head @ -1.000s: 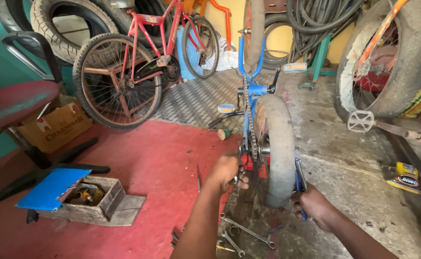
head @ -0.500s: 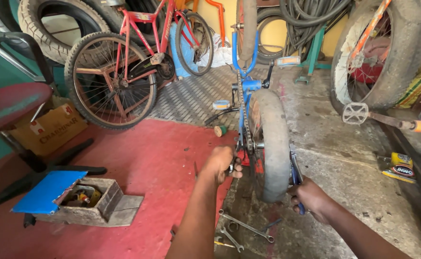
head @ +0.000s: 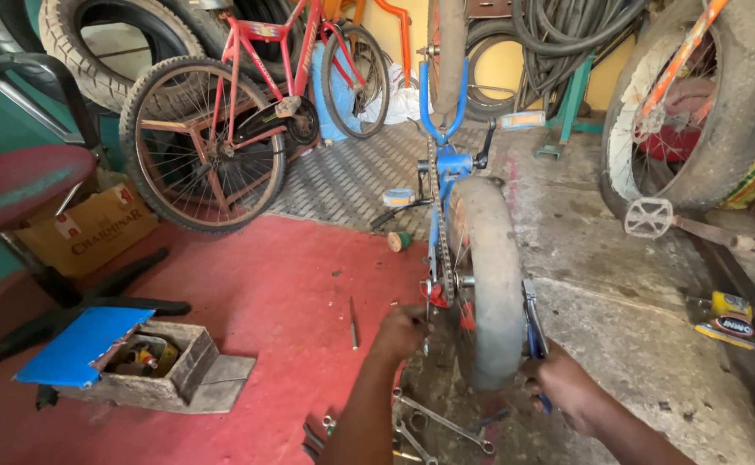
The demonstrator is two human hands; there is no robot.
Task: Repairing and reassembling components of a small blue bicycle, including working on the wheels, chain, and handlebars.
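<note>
**Both hands at the rear axle of an upturned blue bicycle**

The blue bicycle stands upside down, so its rear wheel is raised where the hands can reach both ends of the axle; the left hand, at the wheel's 9 o'clock, is closed at the chain-side axle end, though what it pinches I cannot tell; the right hand, at 4 o'clock, is clamped around a blue-handled tool against the far side. The frame's long axis runs from the wheel toward 12 o'clock, away from the person. Spanners lie on the floor at 6 o'clock, within reach; a wooden parts box sits at 9 o'clock.
</note>
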